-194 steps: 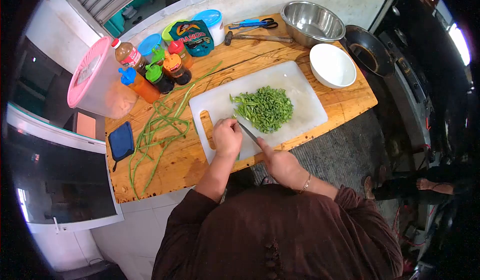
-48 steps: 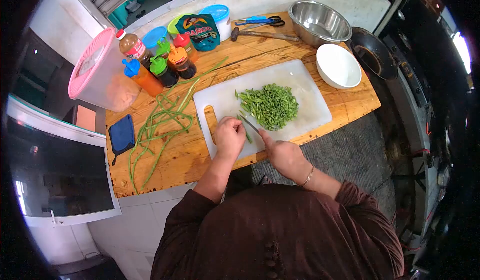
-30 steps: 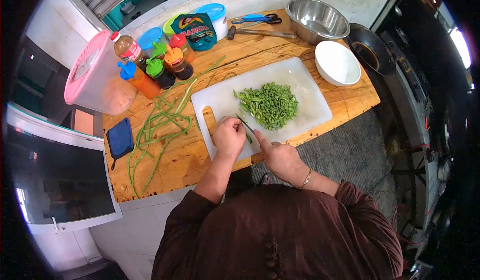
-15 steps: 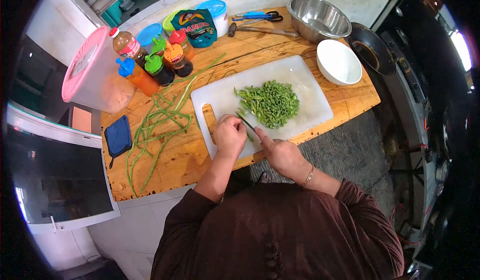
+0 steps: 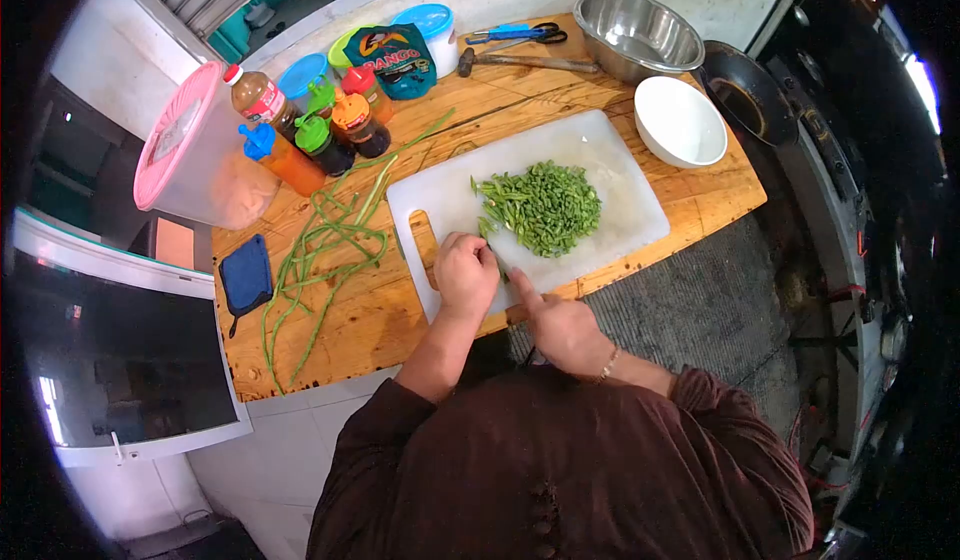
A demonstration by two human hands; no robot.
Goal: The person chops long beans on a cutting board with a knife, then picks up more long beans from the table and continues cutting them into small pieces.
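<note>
On the white cutting board (image 5: 620, 215) lies a heap of chopped green beans (image 5: 550, 210). My left hand (image 5: 467, 275) is closed at the board's near side, beside its handle slot, with a few green bean pieces showing at the fingers. My right hand (image 5: 567, 332) grips a knife (image 5: 502, 262), index finger stretched along its back. The blade sits right against the left hand's fingers and is partly hidden by them. Long uncut green beans (image 5: 330, 245) lie loosely strewn on the wooden table (image 5: 400, 335) left of the board.
Sauce bottles (image 5: 290, 160), lidded tubs and a pink-lidded container (image 5: 205, 160) stand at the back left. A hammer (image 5: 530, 61) and scissors (image 5: 548, 32) lie behind the board. A white bowl (image 5: 680, 125), steel bowl (image 5: 640, 35) and wok (image 5: 750, 100) are right. A blue pouch-like item (image 5: 246, 275) lies left.
The knife has shifted slightly toward me and stands steeper, with less blade showing. Both hands stay close together at the board's near edge. The whole view has shifted a little.
</note>
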